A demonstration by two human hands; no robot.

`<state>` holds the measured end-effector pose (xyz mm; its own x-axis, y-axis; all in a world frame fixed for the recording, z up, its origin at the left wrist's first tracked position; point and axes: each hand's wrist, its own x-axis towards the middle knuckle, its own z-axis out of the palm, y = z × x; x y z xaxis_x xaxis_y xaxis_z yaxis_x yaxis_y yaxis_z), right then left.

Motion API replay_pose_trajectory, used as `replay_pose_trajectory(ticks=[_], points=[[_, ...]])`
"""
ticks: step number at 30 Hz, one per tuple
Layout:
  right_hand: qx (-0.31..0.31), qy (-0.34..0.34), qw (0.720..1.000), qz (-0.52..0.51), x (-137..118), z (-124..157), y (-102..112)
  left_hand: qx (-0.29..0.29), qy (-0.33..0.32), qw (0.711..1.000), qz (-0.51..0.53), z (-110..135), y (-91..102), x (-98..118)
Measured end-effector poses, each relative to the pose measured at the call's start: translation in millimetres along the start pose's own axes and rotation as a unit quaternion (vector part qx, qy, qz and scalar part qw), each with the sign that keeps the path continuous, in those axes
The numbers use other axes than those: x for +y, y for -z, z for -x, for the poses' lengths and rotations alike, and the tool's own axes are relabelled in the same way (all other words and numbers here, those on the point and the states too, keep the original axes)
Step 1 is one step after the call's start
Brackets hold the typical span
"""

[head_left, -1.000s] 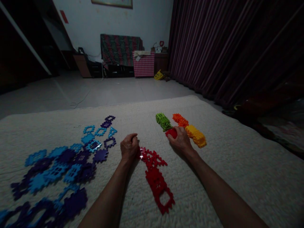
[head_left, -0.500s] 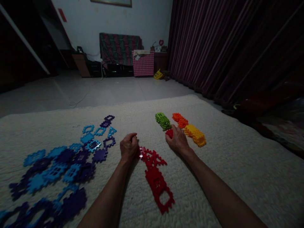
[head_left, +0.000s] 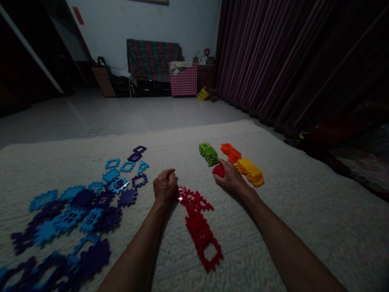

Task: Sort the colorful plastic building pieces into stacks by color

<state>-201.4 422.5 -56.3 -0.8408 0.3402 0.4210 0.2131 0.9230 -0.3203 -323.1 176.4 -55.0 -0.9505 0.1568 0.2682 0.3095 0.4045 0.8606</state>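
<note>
My right hand (head_left: 230,177) grips a red interlocking tile (head_left: 219,170), thumb on the near side and fingers over the far side. It is low over the mat, just in front of a stack of green tiles (head_left: 208,153). My left hand (head_left: 165,185) rests on the mat as a fist, and its curled fingers hide whatever may be inside. Beside that fist, more red tiles (head_left: 199,227) lie spread in an overlapping row toward me. Some of them are frames with openings, and one is a triangle.
Blue tiles (head_left: 68,217) and purple tiles (head_left: 127,197) lie scattered at the left. Orange tiles (head_left: 231,153) and yellow tiles (head_left: 250,171) are bunched right of the green ones. All lie on a cream quilted mat (head_left: 170,148); a dark curtain (head_left: 258,52) hangs at the right.
My right hand has shifted very slightly to the right, and more of the red tile shows in its grip. The left fist has stayed in place.
</note>
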Motion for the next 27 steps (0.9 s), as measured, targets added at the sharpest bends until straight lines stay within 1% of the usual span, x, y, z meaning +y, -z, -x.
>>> replay_pose_trajectory(ticks=[6, 9, 16, 21, 25, 27], points=[[-0.011, -0.051, 0.999, -0.013, -11, 5, 16, 0.000, -0.003, 1.000, 0.004, 1, -1.2, -1], [-0.022, -0.048, 0.998, -0.019, -14, 7, 20, 0.002, 0.000, 1.000, 0.010, 1, -1.3, -1], [-0.041, -0.036, 0.998, -0.013, -12, 4, 19, 0.000, 0.011, 1.000, 0.005, 0, -0.7, -2], [-0.023, -0.038, 0.999, -0.005, -14, 4, 16, 0.002, -0.003, 1.000, 0.005, 0, -1.7, -6], [-0.024, -0.028, 0.999, 0.014, -13, 6, 12, 0.007, -0.006, 1.000, 0.011, 0, -2.2, -6], [0.000, -0.019, 1.000, 0.008, -14, 7, 13, 0.004, -0.005, 1.000, 0.011, 0, -2.0, -6]])
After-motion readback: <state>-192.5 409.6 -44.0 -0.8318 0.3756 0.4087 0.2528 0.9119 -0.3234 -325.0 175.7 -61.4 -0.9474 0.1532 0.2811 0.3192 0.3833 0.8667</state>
